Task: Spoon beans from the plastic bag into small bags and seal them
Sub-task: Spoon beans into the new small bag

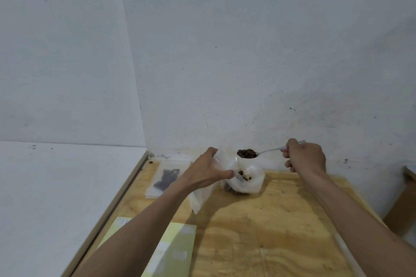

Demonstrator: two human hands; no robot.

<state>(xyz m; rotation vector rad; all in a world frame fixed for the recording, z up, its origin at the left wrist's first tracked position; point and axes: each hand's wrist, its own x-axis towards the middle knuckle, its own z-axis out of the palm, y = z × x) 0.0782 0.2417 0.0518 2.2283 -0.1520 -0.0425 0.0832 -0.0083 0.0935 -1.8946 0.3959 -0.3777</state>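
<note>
One small bag looks finished, and a second is only now about to take beans. Going from the biggest thing down: the plywood surface (258,231) carries everything, with a yellow-green sheet (173,252) at its near left edge. At the far left lies a filled small bag (167,177), flat, dark beans showing through it; I judge it done, though I cannot tell from here whether its strip is pressed shut. It seems to rest on a few more flat bags, which I take for empties waiting. Just right of centre the plastic bag (247,180) sits slumped open, a few beans visible inside. My left hand (209,171) pinches the mouth of an empty small bag (200,198), thumb on the near side, the bag hanging down toward the surface. My right hand (306,157) is curled round the handle of the spoon (267,150), whose bowl is heaped with beans (247,153) and held level above the plastic bag, just right of the small bag's mouth. Left to do, as I read it: tip this load in, perhaps add more, seal, then repeat.
</note>
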